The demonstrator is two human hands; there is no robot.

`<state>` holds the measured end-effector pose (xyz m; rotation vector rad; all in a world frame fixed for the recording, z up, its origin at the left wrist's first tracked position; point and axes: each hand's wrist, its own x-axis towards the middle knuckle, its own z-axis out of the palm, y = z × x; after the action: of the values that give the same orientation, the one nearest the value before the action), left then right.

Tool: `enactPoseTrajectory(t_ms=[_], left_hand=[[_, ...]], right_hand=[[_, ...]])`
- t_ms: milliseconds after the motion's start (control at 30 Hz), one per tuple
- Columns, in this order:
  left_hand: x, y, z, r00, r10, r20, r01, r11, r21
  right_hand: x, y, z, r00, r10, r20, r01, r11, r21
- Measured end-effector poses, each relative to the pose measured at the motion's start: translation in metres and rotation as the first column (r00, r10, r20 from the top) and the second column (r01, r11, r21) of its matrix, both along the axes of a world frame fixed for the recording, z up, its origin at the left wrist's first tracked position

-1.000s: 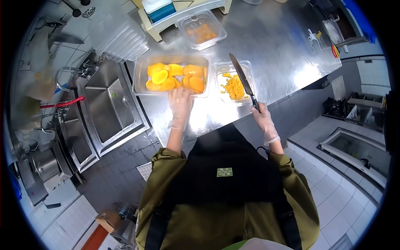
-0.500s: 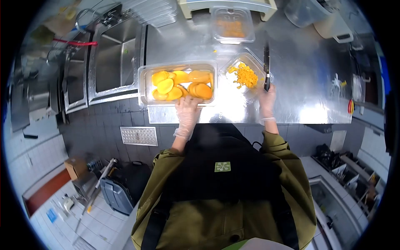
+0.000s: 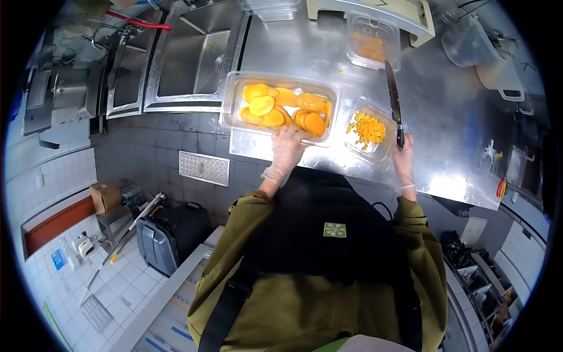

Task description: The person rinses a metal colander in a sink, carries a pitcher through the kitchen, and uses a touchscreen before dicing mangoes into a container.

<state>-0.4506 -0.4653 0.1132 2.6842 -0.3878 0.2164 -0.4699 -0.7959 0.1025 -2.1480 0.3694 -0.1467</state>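
My left hand [image 3: 287, 144], in a clear plastic glove, is at the near rim of a clear plastic tub [image 3: 231, 108]. Its bent fingers reach over the rim beside the peeled mango pieces [image 3: 262, 105]; what they grip is hidden. Gloved too, my right hand [image 3: 403, 157] is closed around the handle of a long knife [image 3: 394, 97], whose blade points away from me. Left of the knife, a smaller clear container [image 3: 352, 144] holds diced mango [image 3: 369, 129]. My right fingers are close to this container's right side.
Behind, a lidded clear container [image 3: 368, 42] with orange contents stands by a cream-coloured stand [image 3: 375, 14]. Metal sinks [image 3: 193, 58] lie to the left. A large clear pitcher [image 3: 466, 44] is at the back right. The steel table's front edge [image 3: 352, 171] runs before me.
The camera view has turned, so the table now appears tilted and shifted right. Both hands keep nearly the same places, at the tub and on the knife.
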Motion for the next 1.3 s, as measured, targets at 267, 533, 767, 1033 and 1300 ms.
enactPoseTrajectory(t_ms=[267, 533, 767, 1033, 1300], left_hand=[[0.013, 0.084, 0.025, 0.816, -0.538, -0.211, 0.545, 0.838, -0.026], [0.087, 0.147, 0.026, 0.558, -0.785, -0.269, 0.823, 0.565, 0.061], [0.095, 0.123, 0.053, 0.732, -0.493, -0.471, 0.637, 0.739, 0.217], [0.157, 0.036, 0.026, 0.879, -0.426, -0.217, 0.468, 0.857, 0.216], [0.140, 0.042, 0.021, 0.857, -0.218, -0.466, 0.409, 0.839, 0.359]], right_hand=[[0.000, -0.013, -0.009, 0.998, -0.025, 0.049, 0.031, 0.992, -0.126], [-0.002, 0.005, -0.010, 0.999, -0.008, -0.045, 0.003, 0.993, -0.116], [0.007, 0.066, 0.009, 0.999, 0.006, -0.038, -0.006, 1.000, 0.012], [0.012, 0.084, 0.015, 0.989, -0.043, -0.143, 0.043, 0.999, -0.001], [0.024, 0.082, 0.011, 0.993, 0.007, -0.119, -0.013, 0.999, -0.043]])
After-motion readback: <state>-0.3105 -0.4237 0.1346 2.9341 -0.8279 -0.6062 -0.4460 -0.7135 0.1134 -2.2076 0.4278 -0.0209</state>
